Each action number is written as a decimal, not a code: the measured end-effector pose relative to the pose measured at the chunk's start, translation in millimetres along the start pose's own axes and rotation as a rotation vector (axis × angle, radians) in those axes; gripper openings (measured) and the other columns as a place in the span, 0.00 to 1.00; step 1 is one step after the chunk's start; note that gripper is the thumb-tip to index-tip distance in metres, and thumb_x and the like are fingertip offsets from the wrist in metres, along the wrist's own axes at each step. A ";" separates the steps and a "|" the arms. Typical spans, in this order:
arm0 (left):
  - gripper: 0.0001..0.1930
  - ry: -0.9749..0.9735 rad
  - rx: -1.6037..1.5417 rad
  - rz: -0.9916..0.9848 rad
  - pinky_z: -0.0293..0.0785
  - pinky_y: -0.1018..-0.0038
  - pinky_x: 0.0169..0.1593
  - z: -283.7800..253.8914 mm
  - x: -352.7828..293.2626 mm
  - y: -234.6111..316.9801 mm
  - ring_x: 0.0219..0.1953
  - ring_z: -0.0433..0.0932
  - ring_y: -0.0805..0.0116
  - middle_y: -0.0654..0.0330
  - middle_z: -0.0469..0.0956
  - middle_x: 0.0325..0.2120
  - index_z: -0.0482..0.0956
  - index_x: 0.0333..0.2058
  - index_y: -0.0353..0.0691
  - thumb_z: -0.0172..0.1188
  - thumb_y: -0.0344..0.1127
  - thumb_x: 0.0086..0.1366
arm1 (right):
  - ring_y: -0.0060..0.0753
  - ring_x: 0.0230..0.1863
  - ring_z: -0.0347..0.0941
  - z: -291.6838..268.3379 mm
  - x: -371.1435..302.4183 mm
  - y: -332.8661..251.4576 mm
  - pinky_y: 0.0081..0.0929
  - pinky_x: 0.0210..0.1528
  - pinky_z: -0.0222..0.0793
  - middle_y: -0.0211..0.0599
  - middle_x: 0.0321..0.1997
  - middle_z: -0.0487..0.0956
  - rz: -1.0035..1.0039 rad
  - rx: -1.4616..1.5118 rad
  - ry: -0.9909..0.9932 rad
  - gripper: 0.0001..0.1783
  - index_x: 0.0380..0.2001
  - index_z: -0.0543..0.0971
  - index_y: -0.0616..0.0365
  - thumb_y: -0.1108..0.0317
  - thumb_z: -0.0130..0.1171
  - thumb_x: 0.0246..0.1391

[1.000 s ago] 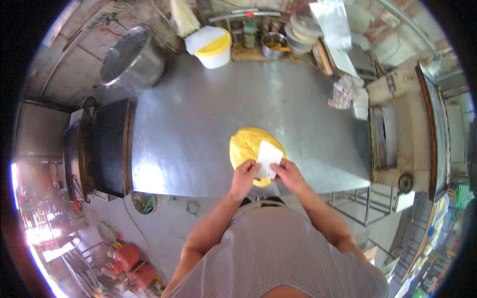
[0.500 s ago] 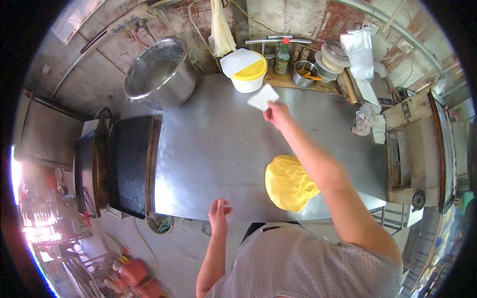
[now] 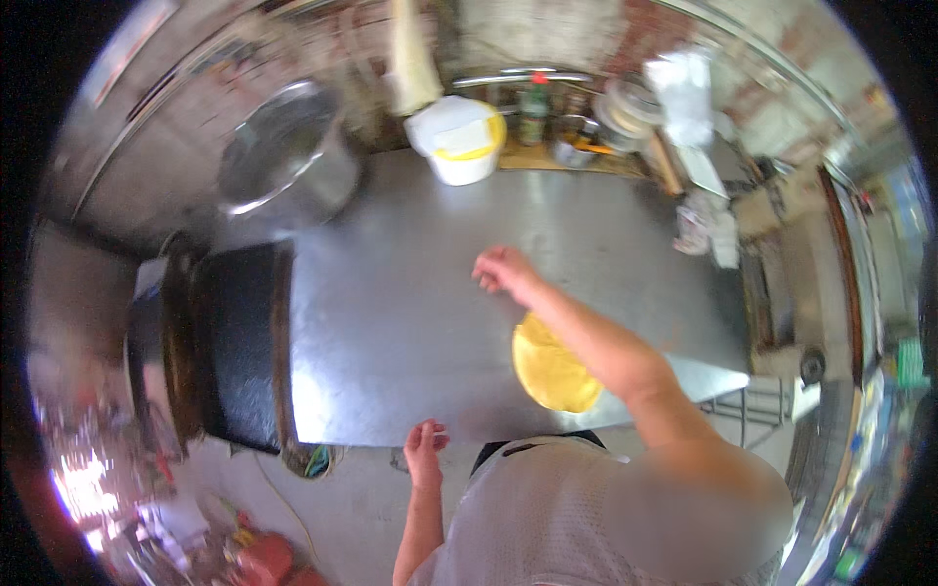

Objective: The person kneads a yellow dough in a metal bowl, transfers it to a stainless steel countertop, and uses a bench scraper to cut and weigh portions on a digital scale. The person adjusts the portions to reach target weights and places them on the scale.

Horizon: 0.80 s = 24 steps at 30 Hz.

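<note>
Your right hand [image 3: 501,270], loosely curled and empty, hovers above the metal table [image 3: 410,293], the yellow round mass [image 3: 549,371] lying at its five o'clock — partly hidden by your forearm [image 3: 598,339] — while your left hand [image 3: 425,449], half-curled, holding nothing, hangs at its seven o'clock.

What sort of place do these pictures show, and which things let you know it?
Probably a small kitchen or bakery workroom: a dough-like yellow mass lies on a metal-topped table, with a large metal pot standing at its far left.
</note>
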<state>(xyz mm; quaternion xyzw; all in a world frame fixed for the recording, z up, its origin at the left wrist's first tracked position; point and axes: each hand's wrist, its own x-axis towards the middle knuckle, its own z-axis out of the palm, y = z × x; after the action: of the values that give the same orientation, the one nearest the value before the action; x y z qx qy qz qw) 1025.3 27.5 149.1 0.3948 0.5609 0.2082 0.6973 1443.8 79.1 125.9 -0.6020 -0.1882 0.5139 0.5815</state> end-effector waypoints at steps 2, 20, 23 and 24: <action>0.12 -0.066 0.072 0.007 0.74 0.75 0.36 15.0 5.9 12.5 0.30 0.78 0.72 0.60 0.82 0.34 0.80 0.44 0.37 0.56 0.40 0.73 | 0.22 0.25 0.75 -8.1 -70.3 19.8 0.24 0.27 0.73 0.32 0.28 0.82 -0.014 0.094 0.014 0.14 0.31 0.79 0.56 0.57 0.59 0.64; 0.13 -0.371 0.500 0.250 0.75 0.72 0.50 229.2 -16.3 -3.0 0.43 0.81 0.67 0.57 0.81 0.45 0.78 0.51 0.32 0.56 0.32 0.72 | 0.33 0.33 0.81 -447.0 -251.0 -39.2 0.33 0.35 0.81 0.37 0.35 0.83 -0.275 0.689 0.754 0.09 0.39 0.78 0.58 0.64 0.60 0.61; 0.13 -0.283 0.432 0.236 0.76 0.72 0.49 231.5 -35.5 -26.2 0.43 0.81 0.68 0.57 0.81 0.44 0.78 0.51 0.33 0.56 0.32 0.72 | 0.38 0.37 0.79 -525.7 -194.0 -84.7 0.37 0.41 0.83 0.44 0.37 0.80 -0.285 0.749 0.760 0.13 0.41 0.75 0.60 0.62 0.60 0.61; 0.13 -0.245 0.417 0.211 0.76 0.72 0.49 230.1 -45.4 -31.9 0.43 0.81 0.68 0.57 0.81 0.44 0.78 0.50 0.33 0.57 0.33 0.71 | 0.41 0.37 0.79 -550.0 -170.0 -88.0 0.38 0.40 0.83 0.45 0.35 0.79 -0.330 0.742 0.753 0.13 0.38 0.74 0.61 0.62 0.60 0.60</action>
<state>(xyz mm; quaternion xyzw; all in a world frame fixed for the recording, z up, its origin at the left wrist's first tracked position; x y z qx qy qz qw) 1225.4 -97.9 165.7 0.6086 0.4585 0.1104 0.6381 1868.9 -317.4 160.2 -0.4615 0.1346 0.1971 0.8544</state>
